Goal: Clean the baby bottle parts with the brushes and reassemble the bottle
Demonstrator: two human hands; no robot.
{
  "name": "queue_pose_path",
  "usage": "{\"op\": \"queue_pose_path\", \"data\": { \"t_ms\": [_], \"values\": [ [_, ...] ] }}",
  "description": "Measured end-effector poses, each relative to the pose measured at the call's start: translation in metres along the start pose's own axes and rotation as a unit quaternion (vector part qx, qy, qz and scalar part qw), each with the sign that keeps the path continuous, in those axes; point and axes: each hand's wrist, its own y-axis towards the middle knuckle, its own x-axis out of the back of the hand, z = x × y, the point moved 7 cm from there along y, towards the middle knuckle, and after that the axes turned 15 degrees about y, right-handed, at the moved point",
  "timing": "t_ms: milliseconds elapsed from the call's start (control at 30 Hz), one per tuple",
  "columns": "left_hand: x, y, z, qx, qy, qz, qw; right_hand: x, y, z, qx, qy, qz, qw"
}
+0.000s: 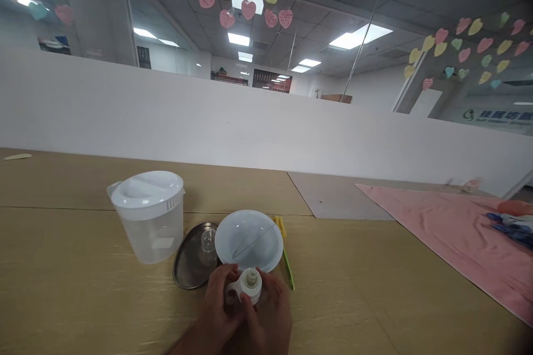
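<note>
Both hands are closed around a white bottle-like piece [250,284] with a clear pointed tip on top and a ring-shaped handle on its left side. My left hand [219,305] grips the handle side, and my right hand [272,310] wraps the other side with its thumb on the front. The lower part of the piece is hidden by my fingers. Just beyond it stands a white bowl [233,227] with a thin stick lying across its inside. Left of the bowl, a round metal tray [187,269] carries a small clear cup [208,240].
A clear pitcher [152,238] with a white lid stands left of the tray. A green stick-like tool [288,266] with yellow parts lies right of the bowl. Pink cloth [449,222] covers the table's right side, with blue items on it. A white wall [208,122] rises behind.
</note>
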Motion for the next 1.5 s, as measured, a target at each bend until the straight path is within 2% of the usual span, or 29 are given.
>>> {"op": "queue_pose_path", "data": {
  "t_ms": [133,400,500,700,900,1000,1067,1100,1167,1233,1300,1400,1500],
  "values": [
    [-0.001,-0.001,0.001,0.011,-0.006,0.011,1.0,0.0,0.0,-0.003,-0.006,-0.027,0.003,1.0],
    [-0.002,-0.005,0.001,0.011,-0.005,0.022,1.0,-0.019,-0.005,0.022,-0.001,0.008,0.016,1.0],
    [0.003,-0.001,-0.006,0.007,-0.002,0.016,1.0,-0.017,-0.006,0.019,-0.019,0.008,0.0,1.0],
    [0.018,0.007,-0.027,-0.026,0.063,-0.031,0.997,-0.008,-0.006,0.003,-0.036,-0.006,-0.043,0.998],
    [0.017,0.006,-0.026,-0.03,0.078,-0.025,0.996,-0.005,0.001,0.004,0.008,-0.058,0.025,0.998],
    [0.02,0.006,-0.027,-0.081,0.073,0.0,0.994,-0.006,0.002,0.011,0.031,-0.074,0.035,0.996],
    [0.03,0.01,-0.021,-0.09,0.054,-0.017,0.994,-0.008,0.001,0.015,0.039,-0.081,0.036,0.995],
    [0.037,0.013,-0.013,-0.062,0.051,-0.038,0.996,-0.009,0.001,0.016,0.04,-0.083,0.041,0.995],
    [0.051,0.022,0.011,0.034,0.07,-0.087,0.993,-0.012,0.001,0.019,0.047,-0.081,0.051,0.994],
    [0.059,0.031,0.032,0.098,0.121,-0.1,0.983,-0.013,0.002,0.021,0.06,-0.08,0.059,0.993],
    [0.056,0.041,0.044,0.081,0.186,-0.056,0.978,-0.013,0.003,0.022,0.065,-0.08,0.062,0.993],
    [0.043,0.048,0.051,0.011,0.281,0.016,0.959,-0.014,0.003,0.022,0.06,-0.072,0.064,0.993],
    [0.035,0.046,0.054,-0.033,0.336,0.032,0.941,-0.015,0.001,0.023,0.043,-0.05,0.04,0.997]
  ]
}}
